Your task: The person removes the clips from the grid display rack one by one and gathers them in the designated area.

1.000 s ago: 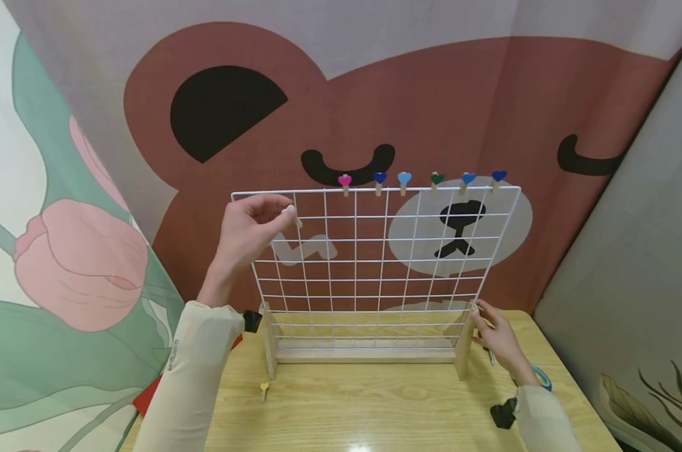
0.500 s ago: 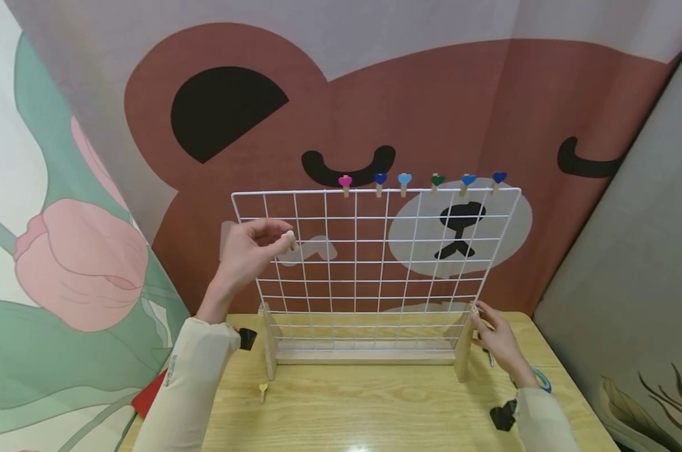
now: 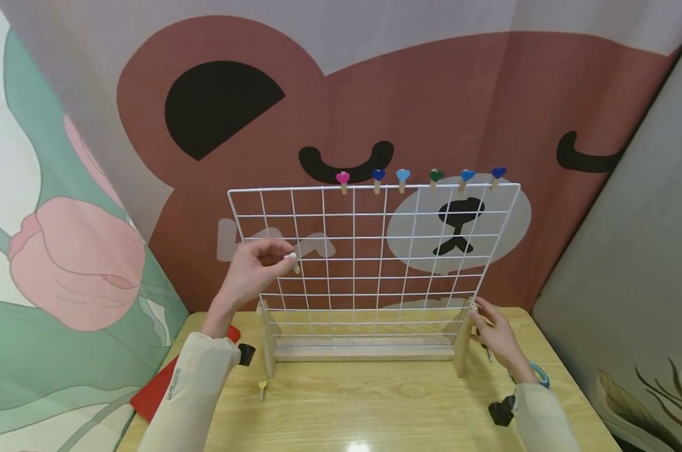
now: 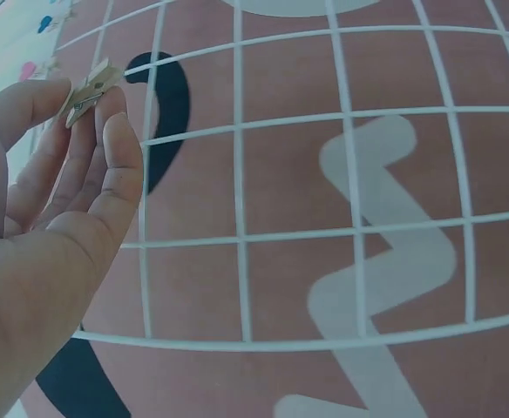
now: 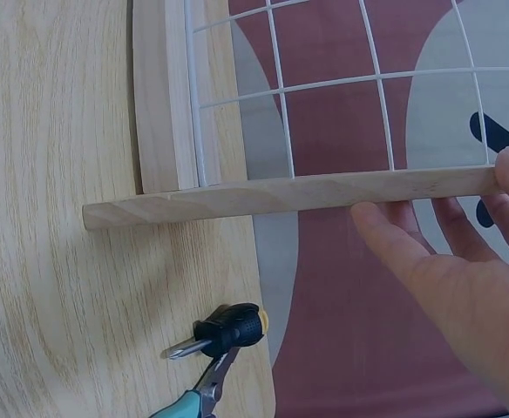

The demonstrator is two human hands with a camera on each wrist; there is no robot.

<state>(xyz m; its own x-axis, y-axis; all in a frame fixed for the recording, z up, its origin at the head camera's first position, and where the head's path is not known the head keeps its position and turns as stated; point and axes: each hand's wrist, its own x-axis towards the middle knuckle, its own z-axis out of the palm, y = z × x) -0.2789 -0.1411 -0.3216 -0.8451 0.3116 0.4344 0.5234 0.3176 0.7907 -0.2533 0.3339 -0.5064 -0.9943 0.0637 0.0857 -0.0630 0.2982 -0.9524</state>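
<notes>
My left hand pinches a small wooden clothespin between thumb and fingertips, in front of the left part of a white wire grid. A white end of this clothespin shows in the head view; in the left wrist view its wood and metal spring are visible. The grid stands upright in a wooden stand. Round the stand's right upright, near its top, my right hand curls its fingers. Several heart clothespins, including a pink one and a green one, sit clipped along the grid's top wire.
A yellow heart clothespin lies on the wooden table, left of centre. Beside the right upright lie a stubby screwdriver and a teal-handled tool. Something flat and red lies under my left sleeve. A printed curtain hangs behind.
My left hand has moved down along the front of the grid, from near its top wire to about mid-height, still pinching the clothespin. My right hand stays at the upright.
</notes>
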